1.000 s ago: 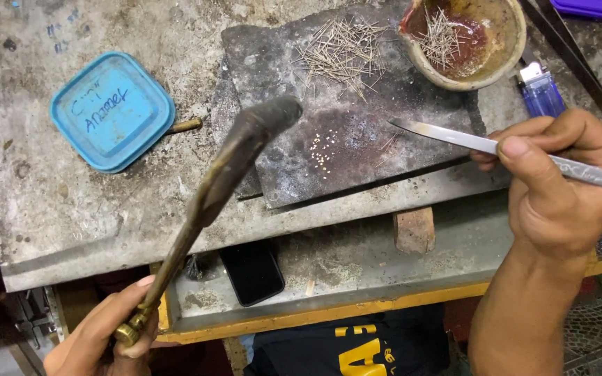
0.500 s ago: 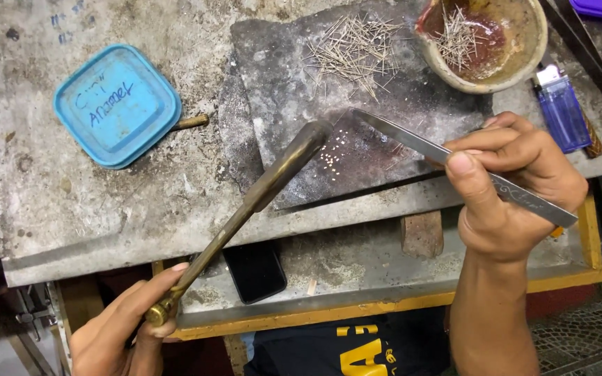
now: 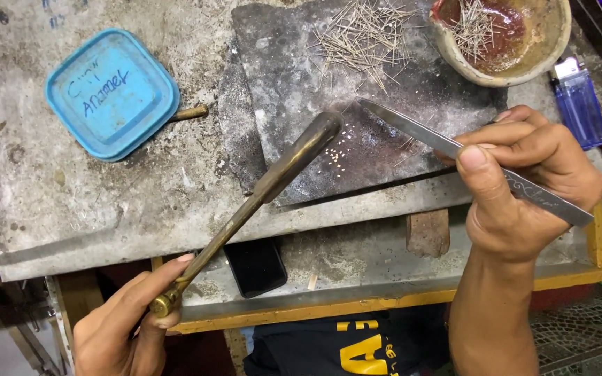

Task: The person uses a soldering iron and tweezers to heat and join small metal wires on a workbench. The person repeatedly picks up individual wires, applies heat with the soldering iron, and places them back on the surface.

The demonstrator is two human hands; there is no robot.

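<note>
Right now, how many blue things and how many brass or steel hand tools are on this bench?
Blue: 2, the square lid and the lighter.
Hand tools: 2, the brass torch in the left hand, the steel tweezers in the right hand.
Total: 4.

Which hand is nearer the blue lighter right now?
Right. The right hand, holding the long metal tweezers, sits just below-left of the blue lighter. The left hand grips the brass torch at the frame's lower left.

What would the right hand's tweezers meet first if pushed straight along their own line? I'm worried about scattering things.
The right hand aims the tweezers up-left; they would likely first meet the torch's brass tip, though depth is unclear.
</note>
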